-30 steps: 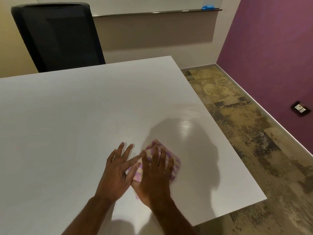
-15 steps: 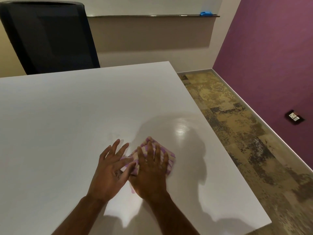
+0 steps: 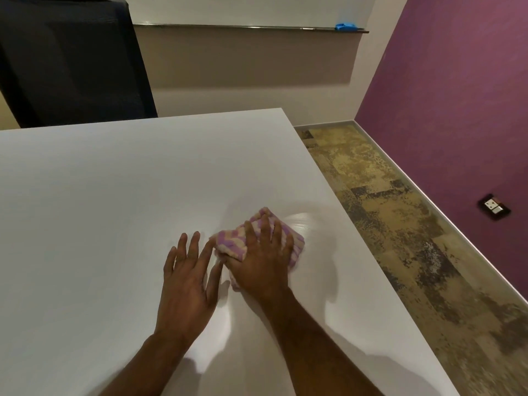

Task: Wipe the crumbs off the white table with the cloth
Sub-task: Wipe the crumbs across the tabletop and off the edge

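A folded purple-and-cream cloth (image 3: 233, 238) lies on the white table (image 3: 100, 195), near its right edge. My right hand (image 3: 264, 261) presses flat on top of the cloth, fingers spread over it, thumb tucked at its near side. My left hand (image 3: 187, 278) rests flat on the bare table just left of the cloth, fingers apart, its forefinger tip touching the cloth's left corner. No crumbs are visible on the surface.
A black office chair (image 3: 68, 61) stands behind the table's far edge at left. The table's right edge drops to patterned carpet (image 3: 400, 224) beside a purple wall (image 3: 457, 95). A ledge on the back wall carries a small blue object (image 3: 345, 26).
Both hands and the cloth have slid forward and slightly right across the table. The left hand has drawn a little apart from the right hand.
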### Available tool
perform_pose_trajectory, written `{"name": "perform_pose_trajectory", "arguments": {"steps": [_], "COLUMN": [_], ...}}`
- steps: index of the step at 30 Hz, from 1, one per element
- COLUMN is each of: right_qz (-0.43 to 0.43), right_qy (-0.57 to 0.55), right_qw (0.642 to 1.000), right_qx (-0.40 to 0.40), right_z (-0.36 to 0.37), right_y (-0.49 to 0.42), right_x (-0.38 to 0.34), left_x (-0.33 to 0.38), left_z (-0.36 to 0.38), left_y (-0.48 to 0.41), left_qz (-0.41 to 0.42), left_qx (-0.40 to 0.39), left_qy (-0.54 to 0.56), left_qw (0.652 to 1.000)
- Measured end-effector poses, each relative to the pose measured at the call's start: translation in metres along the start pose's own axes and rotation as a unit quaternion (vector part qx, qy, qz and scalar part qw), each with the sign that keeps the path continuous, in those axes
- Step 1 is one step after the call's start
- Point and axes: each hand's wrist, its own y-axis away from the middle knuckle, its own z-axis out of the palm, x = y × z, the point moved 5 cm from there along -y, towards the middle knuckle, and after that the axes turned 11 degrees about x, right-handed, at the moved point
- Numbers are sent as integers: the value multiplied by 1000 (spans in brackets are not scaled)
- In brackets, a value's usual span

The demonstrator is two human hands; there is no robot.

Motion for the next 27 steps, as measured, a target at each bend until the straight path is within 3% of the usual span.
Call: {"name": "perform_pose_trajectory", "arguments": {"steps": [11,27], "right_qz": [97,122], "right_qy": [45,91], "right_qw": [993,988], "right_qx": [53,12], "right_z": [-30,-87], "right_y": [-30,54], "right_x": [74,163], "left_x": [12,61], "left_z": [5,15], "left_y": [4,44], "left_qz": [-43,-47], "left_qx": [-21,-53], "left_qy": [-13,-56], "left_qw": [999,996]}}
